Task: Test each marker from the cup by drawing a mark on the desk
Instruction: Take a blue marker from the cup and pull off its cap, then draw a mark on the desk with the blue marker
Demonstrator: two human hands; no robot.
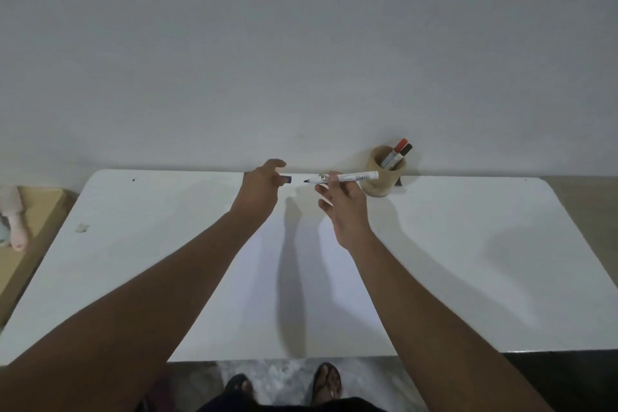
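My right hand [341, 204] grips a white marker [347, 177] held level above the far side of the white desk [468, 261], its uncapped dark tip pointing left. My left hand [262, 186] holds the marker's blue cap [287, 180] a short gap away from the tip. A tan wooden cup [384, 177] stands at the desk's far edge against the wall, just right of my right hand. Two markers lean in it, one with a red cap [400, 146] and one with a dark cap [406, 150].
A grey wall rises directly behind the desk. A small scrap [82, 228] lies near the desk's left edge. A wooden surface [30, 244] with a pale object sits to the left. My feet [327, 381] show below the desk's near edge.
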